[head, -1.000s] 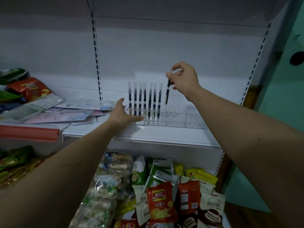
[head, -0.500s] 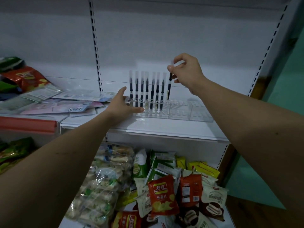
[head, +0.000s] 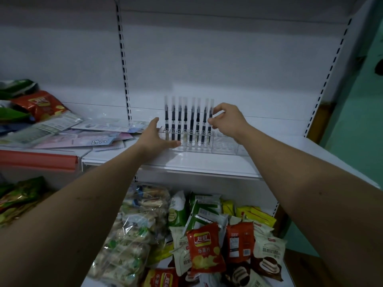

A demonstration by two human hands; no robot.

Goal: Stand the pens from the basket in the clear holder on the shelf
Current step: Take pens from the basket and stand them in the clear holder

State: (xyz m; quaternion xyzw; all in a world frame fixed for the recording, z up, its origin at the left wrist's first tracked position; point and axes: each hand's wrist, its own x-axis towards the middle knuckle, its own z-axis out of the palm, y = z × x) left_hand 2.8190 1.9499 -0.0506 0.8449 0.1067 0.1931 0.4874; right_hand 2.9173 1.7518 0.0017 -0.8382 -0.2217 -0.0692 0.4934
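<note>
A clear holder (head: 223, 145) stands on the white shelf (head: 207, 164). Several dark pens with clear caps (head: 186, 121) stand upright in a row in its left part. My right hand (head: 227, 120) pinches the rightmost pen (head: 210, 123), which stands upright in the holder at the end of the row. My left hand (head: 154, 137) rests against the holder's left end, fingers straight and thumb along its front edge. The basket is not in view.
Flat packets and papers (head: 83, 137) lie on the shelf to the left, with snack bags (head: 39, 104) behind them. Below the shelf lie piled snack packs (head: 203, 245). The holder's right part holds no pens. A teal wall (head: 362, 121) is at the right.
My right hand has lowered the pen from above the row's right end down into the holder. My left hand has stayed at the holder's left end.
</note>
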